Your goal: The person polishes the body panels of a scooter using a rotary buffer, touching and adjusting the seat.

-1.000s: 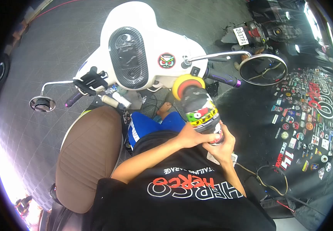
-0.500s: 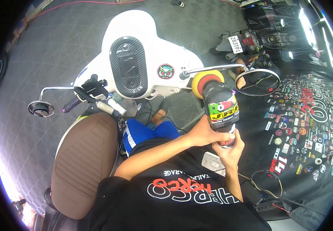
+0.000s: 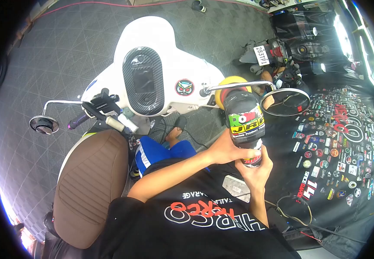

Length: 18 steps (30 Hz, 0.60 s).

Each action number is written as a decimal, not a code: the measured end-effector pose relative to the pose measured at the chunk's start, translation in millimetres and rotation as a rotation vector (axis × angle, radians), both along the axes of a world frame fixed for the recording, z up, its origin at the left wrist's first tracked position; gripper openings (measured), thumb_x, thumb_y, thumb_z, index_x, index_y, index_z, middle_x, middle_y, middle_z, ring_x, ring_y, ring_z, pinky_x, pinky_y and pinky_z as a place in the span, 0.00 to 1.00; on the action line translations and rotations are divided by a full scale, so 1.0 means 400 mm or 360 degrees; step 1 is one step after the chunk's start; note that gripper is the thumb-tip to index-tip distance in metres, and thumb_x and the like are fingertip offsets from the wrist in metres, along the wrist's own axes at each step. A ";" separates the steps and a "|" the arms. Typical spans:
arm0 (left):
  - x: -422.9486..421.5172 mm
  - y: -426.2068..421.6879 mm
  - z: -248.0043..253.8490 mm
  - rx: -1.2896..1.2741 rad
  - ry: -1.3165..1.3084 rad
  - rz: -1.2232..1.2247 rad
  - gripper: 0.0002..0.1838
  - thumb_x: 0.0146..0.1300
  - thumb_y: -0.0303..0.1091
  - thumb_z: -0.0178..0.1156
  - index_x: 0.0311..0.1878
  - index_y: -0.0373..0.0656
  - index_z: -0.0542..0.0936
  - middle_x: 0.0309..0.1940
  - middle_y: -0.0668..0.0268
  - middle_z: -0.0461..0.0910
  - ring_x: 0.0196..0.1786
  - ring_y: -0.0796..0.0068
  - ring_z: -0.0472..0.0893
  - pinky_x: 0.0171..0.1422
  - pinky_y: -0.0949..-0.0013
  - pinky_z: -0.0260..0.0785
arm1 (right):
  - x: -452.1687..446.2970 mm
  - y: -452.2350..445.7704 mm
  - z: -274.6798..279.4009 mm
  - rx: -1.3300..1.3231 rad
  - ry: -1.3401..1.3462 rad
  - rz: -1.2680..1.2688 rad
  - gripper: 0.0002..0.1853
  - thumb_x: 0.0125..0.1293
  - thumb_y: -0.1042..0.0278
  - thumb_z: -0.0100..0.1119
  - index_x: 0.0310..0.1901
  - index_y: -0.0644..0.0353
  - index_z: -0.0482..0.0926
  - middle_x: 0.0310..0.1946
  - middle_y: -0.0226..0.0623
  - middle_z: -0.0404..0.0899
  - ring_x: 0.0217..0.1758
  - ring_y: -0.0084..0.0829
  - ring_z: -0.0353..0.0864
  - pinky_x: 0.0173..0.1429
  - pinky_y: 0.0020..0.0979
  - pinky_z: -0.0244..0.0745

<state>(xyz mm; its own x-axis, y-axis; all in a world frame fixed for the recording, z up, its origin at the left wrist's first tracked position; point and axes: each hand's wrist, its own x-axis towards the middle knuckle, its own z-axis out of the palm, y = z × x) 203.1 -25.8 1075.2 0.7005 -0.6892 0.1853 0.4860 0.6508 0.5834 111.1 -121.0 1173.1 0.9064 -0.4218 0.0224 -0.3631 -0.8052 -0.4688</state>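
My left hand (image 3: 228,149) is wrapped round the lower body of a black polisher (image 3: 244,115) covered in colourful stickers. Around the same tool's rear end my right hand (image 3: 257,168) is closed. At the polisher's head, a yellow and red pad (image 3: 232,82) lies beside the right handlebar of a white scooter (image 3: 148,32); whether they touch cannot be made out. The chrome stem of the round right mirror (image 3: 285,102) crosses over the pad. Near the scooter's centre is a dark carbon-pattern panel (image 3: 143,81), with an owl sticker (image 3: 184,87) to its right.
A brown seat (image 3: 92,185) is at lower left. The left mirror (image 3: 44,125) and a phone holder (image 3: 100,105) stick out from the handlebar. Another motorcycle (image 3: 277,51) stands at upper right. Cables (image 3: 297,211) lie at lower right, by a sticker-covered black sheet (image 3: 338,151).
The polisher and both hands have moved right from beside the scooter's body, and the pad now lies under the mirror stem. The whole view has shifted slightly.
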 end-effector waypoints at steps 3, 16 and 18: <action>-0.035 0.007 0.004 0.0029 0.0062 0.0034 0.30 0.54 0.33 0.78 0.60 0.40 0.78 0.52 0.65 0.84 0.55 0.74 0.83 0.64 0.64 0.76 | -0.043 -0.022 -0.028 0.0170 0.0029 0.0025 0.33 0.42 0.68 0.75 0.54 0.70 0.79 0.36 0.42 0.86 0.39 0.26 0.87 0.48 0.28 0.80; -0.135 0.123 -0.097 0.0369 0.0146 -0.0001 0.34 0.52 0.29 0.79 0.62 0.39 0.75 0.53 0.64 0.83 0.56 0.75 0.82 0.65 0.65 0.75 | -0.122 0.033 -0.185 0.0506 0.0094 0.0144 0.30 0.42 0.70 0.75 0.50 0.70 0.77 0.35 0.43 0.86 0.39 0.27 0.86 0.46 0.30 0.80; -0.137 0.147 -0.106 0.0370 0.0170 0.0061 0.33 0.53 0.29 0.79 0.62 0.40 0.75 0.54 0.64 0.83 0.58 0.73 0.82 0.66 0.65 0.75 | -0.107 0.050 -0.189 0.0506 0.0121 0.0169 0.32 0.42 0.70 0.75 0.53 0.70 0.77 0.37 0.44 0.86 0.41 0.28 0.87 0.48 0.31 0.80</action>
<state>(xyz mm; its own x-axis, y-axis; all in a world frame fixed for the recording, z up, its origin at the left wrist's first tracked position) 148.4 32.9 1032.8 0.7342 -0.6770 -0.0513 0.5302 0.5246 0.6661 68.5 -101.1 1097.7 0.9397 -0.2999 -0.1646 -0.3287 -0.6583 -0.6772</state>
